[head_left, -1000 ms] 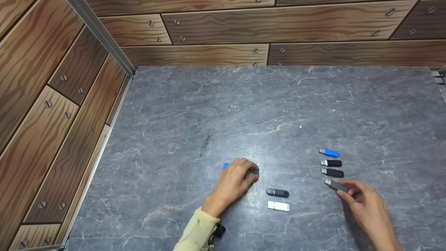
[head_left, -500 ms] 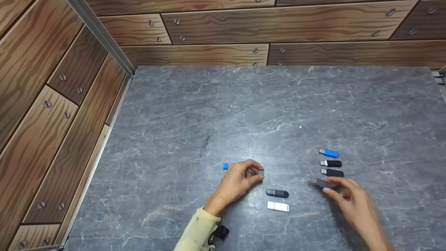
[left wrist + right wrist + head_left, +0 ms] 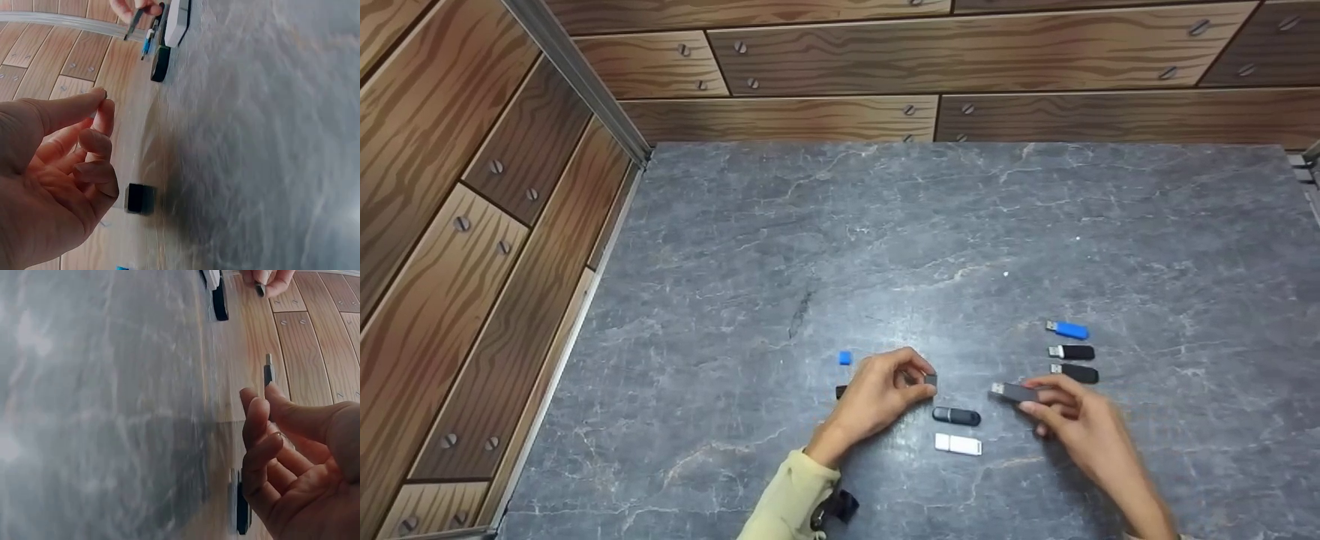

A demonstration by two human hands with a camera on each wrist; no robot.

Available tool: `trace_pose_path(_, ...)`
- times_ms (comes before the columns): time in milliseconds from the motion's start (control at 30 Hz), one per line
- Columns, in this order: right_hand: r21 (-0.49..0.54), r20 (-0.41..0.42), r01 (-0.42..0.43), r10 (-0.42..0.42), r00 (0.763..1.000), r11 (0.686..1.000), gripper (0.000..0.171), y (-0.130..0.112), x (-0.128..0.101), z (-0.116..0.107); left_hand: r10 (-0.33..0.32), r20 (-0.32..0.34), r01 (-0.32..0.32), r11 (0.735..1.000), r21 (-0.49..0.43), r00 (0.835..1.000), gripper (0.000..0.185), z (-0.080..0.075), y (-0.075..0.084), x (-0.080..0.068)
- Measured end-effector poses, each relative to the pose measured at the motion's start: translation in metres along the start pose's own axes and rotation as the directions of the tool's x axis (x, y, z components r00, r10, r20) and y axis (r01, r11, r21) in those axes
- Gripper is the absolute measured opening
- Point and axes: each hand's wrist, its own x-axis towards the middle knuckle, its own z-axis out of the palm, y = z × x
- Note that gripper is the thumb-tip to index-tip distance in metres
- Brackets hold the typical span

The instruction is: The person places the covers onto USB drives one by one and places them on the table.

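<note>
While the left hand (image 3: 877,401) pinched a small grey cap (image 3: 930,379) and the right hand (image 3: 1072,420) pinched an uncapped grey USB stick (image 3: 1014,391) above the table (image 3: 885,225), capping looked underway; next needed plug and cap aligned. Only the head view showed the three uncapped sticks (image 3: 1071,351); the left wrist view showed a black cap (image 3: 139,198) clearly.

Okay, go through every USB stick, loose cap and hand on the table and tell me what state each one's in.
Left hand: pinches a small grey cap.
Right hand: holds the grey stick, plug bare, off the table.
Blue stick: uncapped, lying flat.
Two black sticks: uncapped, lying flat.
Dark stick: capped, lying flat.
White stick: capped, lying flat.
Blue cap: loose.
Black cap: loose.
</note>
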Motion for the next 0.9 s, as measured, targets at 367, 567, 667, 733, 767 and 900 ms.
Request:
trace_pose_path(367,0.138,0.093,-0.005,-0.008,0.996,0.99,0.029,-0.007,0.007,0.004,-0.033,0.011,0.034,0.999,-0.043,0.999,0.016,0.006,0.005,0.002)
trace_pose_path(567,0.213,0.111,-0.004,-0.02,0.994,0.977,0.027,-0.012,0.008,0.01,-0.037,0.011,0.038,0.998,-0.042,0.999,0.019,0.01,0.007,0.003)
trace_pose_path(667,0.218,0.12,-0.008,-0.019,0.993,0.976,0.028,-0.014,0.008,0.012,-0.041,0.017,0.042,0.998,-0.051,0.999,0.02,0.012,0.009,0.003)
trace_pose_path(733,0.222,0.127,-0.023,-0.006,0.992,0.975,0.029,-0.015,0.008,0.014,-0.044,0.021,0.045,0.997,-0.066,0.999,0.019,0.013,0.01,0.002)
trace_pose_path(767,0.225,0.13,-0.033,0.004,0.991,0.974,0.029,-0.015,0.008,0.015,-0.04,0.024,0.042,0.997,-0.072,0.999,0.019,0.013,0.01,0.002)
trace_pose_path(900,0.233,0.15,-0.076,0.041,0.988,0.97,0.031,-0.015,0.007,0.018,-0.055,0.036,0.058,0.994,-0.093,0.998,0.019,0.015,0.01,0.0)
